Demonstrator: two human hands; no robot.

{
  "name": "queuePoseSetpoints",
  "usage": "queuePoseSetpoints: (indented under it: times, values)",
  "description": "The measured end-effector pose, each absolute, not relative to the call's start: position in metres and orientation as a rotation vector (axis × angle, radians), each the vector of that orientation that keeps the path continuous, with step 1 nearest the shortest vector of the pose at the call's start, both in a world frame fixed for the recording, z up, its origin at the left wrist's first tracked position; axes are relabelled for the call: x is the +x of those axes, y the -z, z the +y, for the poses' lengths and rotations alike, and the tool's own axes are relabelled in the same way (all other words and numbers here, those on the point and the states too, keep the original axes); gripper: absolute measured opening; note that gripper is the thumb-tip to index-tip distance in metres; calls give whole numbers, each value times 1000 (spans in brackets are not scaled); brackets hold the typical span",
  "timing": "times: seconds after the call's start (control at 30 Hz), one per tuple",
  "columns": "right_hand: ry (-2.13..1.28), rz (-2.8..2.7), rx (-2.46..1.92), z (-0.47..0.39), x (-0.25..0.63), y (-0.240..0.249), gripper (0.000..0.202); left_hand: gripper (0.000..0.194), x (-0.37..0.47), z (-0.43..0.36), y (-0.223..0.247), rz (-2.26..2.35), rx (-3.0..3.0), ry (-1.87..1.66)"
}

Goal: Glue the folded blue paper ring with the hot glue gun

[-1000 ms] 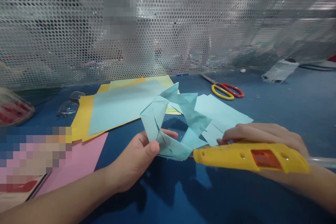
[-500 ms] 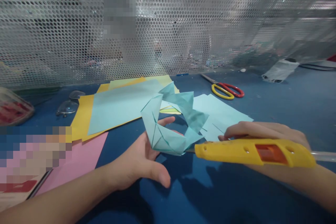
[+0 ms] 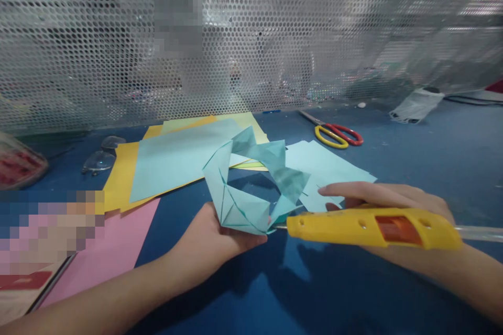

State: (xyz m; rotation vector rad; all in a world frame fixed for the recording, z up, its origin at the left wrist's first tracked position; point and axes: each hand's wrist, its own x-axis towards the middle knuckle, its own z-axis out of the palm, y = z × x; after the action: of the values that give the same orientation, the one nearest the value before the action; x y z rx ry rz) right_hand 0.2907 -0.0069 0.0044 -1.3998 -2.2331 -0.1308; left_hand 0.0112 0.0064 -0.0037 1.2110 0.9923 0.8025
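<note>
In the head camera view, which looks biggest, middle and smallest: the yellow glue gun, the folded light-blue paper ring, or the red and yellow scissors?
Largest to smallest as they look:
1. Yellow glue gun, though it is nearest the camera.
2. Folded light-blue paper ring.
3. Red and yellow scissors, farthest back.

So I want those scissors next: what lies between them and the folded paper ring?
In the head view, loose light-blue sheets and bare blue table separate the scissors from the paper ring.
</note>
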Motion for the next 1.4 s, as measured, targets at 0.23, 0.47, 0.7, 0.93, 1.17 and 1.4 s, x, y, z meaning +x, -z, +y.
queuePoseSetpoints:
  times: [0.23, 0.47, 0.7, 0.93, 1.17, 1.4]
  values:
    - [-1, -2184, -1434, -10, 285, -3, 41, 15, 14, 5, 1, 972, 1231, -773]
    - [-76, -2129, -1464, -13, 277, -5, 42, 14, 13, 3, 4, 975, 1241, -803]
    - [-140, -2128, -1424, -14, 274, -7, 38, 13, 12, 4, 10, 940, 1226, -850]
    - [-147, -2129, -1409, -16, 272, -8, 37, 12, 10, 4, 7, 942, 1204, -851]
    - [-115, -2120, -1445, -17, 270, -9, 36, 13, 9, 5, 7, 943, 1207, -835]
    - [-39, -2120, -1480, -18, 270, -9, 27, 14, 7, 4, 8, 890, 1206, -817]
